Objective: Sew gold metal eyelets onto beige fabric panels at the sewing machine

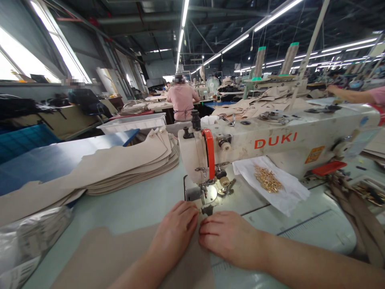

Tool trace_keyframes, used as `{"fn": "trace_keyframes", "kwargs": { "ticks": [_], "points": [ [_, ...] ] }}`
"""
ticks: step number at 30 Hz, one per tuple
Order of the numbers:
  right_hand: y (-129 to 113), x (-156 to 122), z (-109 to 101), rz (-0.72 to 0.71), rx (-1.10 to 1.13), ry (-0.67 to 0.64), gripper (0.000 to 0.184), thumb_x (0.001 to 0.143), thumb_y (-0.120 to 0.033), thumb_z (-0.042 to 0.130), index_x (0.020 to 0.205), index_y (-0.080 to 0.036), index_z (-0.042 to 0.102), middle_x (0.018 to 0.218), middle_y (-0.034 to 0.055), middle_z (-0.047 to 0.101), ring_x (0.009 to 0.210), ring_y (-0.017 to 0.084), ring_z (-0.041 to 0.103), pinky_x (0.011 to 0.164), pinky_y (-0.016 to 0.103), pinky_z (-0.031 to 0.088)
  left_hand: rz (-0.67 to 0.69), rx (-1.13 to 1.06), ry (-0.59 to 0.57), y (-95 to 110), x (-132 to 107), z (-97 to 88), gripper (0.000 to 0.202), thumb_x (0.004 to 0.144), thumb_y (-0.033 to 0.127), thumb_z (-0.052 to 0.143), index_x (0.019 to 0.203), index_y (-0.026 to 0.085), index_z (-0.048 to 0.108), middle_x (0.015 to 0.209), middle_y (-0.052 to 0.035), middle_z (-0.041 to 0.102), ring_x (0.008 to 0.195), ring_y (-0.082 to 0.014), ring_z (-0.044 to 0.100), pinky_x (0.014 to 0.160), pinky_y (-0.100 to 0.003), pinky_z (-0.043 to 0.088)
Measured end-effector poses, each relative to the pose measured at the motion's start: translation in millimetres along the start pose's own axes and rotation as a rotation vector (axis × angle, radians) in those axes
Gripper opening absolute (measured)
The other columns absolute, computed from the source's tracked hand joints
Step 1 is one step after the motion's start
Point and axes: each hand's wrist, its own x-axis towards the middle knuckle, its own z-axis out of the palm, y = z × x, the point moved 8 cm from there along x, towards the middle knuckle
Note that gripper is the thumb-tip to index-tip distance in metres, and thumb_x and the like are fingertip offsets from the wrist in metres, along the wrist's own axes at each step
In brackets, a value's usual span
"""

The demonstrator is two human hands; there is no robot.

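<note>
My left hand lies flat on a tan fabric piece, fingers stretched toward the needle of the white DUKI sewing machine. My right hand rests beside it, fingers curled down onto the fabric's edge just in front of the presser foot. The fingertips of both hands nearly meet below the needle. Neither hand lifts anything.
A stack of cut tan pieces lies at the left on the table. A white cloth with small gold metal parts sits right of the needle. Tan straps hang at the right. Other people work at tables behind.
</note>
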Motion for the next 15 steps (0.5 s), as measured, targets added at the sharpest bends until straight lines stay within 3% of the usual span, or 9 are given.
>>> {"fn": "trace_keyframes", "kwargs": {
  "ticks": [15],
  "points": [
    [0.2, -0.3, 3.8, 0.011, 0.004, 0.003, 0.014, 0.094, -0.022, 0.047, 0.093, -0.018, 0.060, 0.101, 0.0033, 0.066, 0.099, 0.015, 0.055, 0.090, 0.029, 0.040, 0.030, -0.008, 0.016, 0.6, 0.3, 0.6, 0.018, 0.090, 0.015, 0.045, 0.079, 0.018, 0.058, 0.079, -0.0031, 0.065, 0.077, -0.0168, 0.060, 0.071, -0.029, 0.052]
  ]
}}
